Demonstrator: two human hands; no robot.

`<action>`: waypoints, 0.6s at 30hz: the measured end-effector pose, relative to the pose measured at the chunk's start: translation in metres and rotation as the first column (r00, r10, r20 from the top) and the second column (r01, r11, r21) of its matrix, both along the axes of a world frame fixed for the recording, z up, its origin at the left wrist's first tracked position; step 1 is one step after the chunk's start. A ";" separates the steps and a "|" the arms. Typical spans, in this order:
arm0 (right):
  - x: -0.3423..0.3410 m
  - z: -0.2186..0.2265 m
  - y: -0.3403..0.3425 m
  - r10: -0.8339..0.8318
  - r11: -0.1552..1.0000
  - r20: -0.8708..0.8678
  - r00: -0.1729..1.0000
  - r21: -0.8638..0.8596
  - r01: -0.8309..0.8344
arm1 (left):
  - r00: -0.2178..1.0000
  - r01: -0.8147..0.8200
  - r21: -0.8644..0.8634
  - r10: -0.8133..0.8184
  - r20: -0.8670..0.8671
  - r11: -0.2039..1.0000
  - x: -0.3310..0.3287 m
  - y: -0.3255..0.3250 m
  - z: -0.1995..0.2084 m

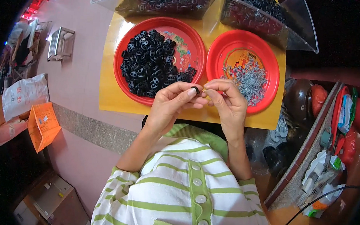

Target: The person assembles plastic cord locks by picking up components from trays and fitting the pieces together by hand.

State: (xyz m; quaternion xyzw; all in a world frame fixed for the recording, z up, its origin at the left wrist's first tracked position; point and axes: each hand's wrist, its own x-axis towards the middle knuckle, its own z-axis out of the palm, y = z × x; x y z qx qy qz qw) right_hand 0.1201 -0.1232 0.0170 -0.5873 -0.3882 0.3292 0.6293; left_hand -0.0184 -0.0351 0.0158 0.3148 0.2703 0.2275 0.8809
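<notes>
My left hand [169, 101] is closed in a pinch, with a small black plastic piece [195, 90] between thumb and forefinger. Close beside it, thumb and forefinger of my right hand [230, 104] are pinched together; whatever they hold is too small to make out. The fingertips of both hands nearly meet above the near edge of the yellow table [163, 113]. Beyond my left hand a red plate [117, 73] carries a heap of black oval pieces [148, 63] with holes. Past my right hand lies a second red plate [215, 52] with many small silvery pins or screws [250, 81].
Two clear plastic bins [162, 5] [256, 16] full of black pieces stand along the table's far side. A metal stool [60, 44] and an orange bag [43, 125] are off to the left. To the right, a ledge [298, 169] holds packages and a dark cable.
</notes>
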 end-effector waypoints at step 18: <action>-0.011 -0.005 0.000 -0.037 0.998 -0.082 0.996 -0.053 0.033 | 0.997 0.025 0.027 -0.023 -0.069 0.999 -0.005 -0.003 -0.008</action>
